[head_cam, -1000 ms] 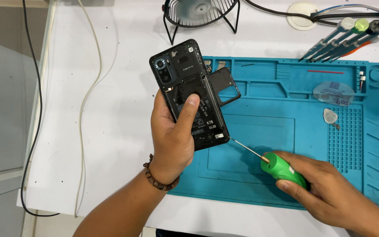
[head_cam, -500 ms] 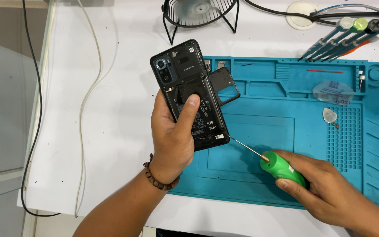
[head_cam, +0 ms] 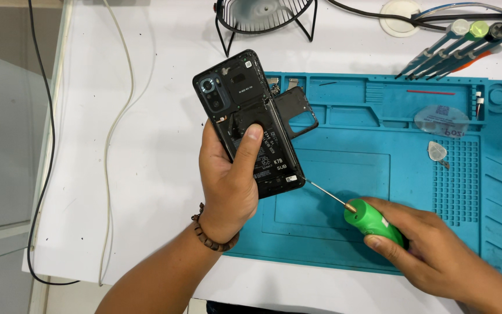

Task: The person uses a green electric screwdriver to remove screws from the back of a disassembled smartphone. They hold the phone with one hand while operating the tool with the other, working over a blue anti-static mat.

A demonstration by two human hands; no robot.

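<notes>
On the teal mat [head_cam: 413, 244], left hand [head_cam: 230, 186] fingers clamp the opened phone [head_cam: 245, 122]; right hand [head_cam: 431, 256] fingers wrap the green screwdriver [head_cam: 373, 225]. Mat trays hold a black frame [head_cam: 295, 111], perhaps picks [head_cam: 437, 152].

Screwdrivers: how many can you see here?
5. One green-handled screwdriver is in the right hand, tip at the phone. Four more lie together at the top right, beyond the blue mat. Others may be out of view.
</notes>
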